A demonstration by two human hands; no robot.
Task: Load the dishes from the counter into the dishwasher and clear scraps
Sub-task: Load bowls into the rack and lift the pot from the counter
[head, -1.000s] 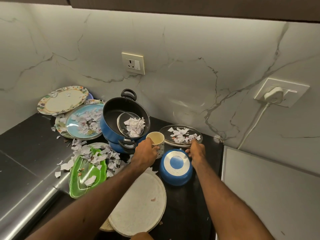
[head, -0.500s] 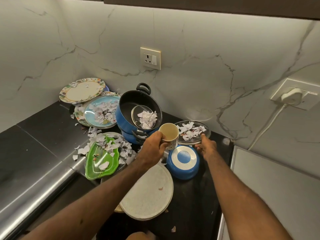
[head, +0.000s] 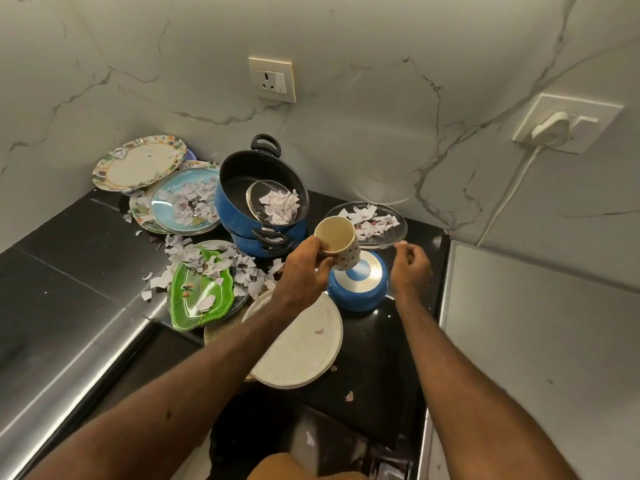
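My left hand [head: 304, 271] grips a cream speckled mug [head: 338, 241], lifted and tilted above an upturned blue bowl [head: 358, 289]. My right hand [head: 410, 268] hovers beside that bowl with fingers loosely curled, holding nothing, just below a glass plate [head: 388, 237] of paper scraps. Two stacked blue pots [head: 242, 216] hold a glass lid [head: 258, 199] with more scraps. A green leaf-shaped dish [head: 194, 299], a blue plate [head: 166, 206], a patterned plate [head: 138, 164] and a white round plate [head: 301, 351] lie on the black counter [head: 69, 258].
Paper scraps [head: 166, 275] litter the counter around the green dish. The marble wall carries a socket [head: 272, 79] and a plugged outlet [head: 554, 128] with a white cord. A white appliance top [head: 536, 341] lies at the right. A steel edge [head: 69, 375] runs at the lower left.
My left hand has lifted the mug off the counter and tilted it. My right hand has let go of the glass plate's edge and drawn back slightly.
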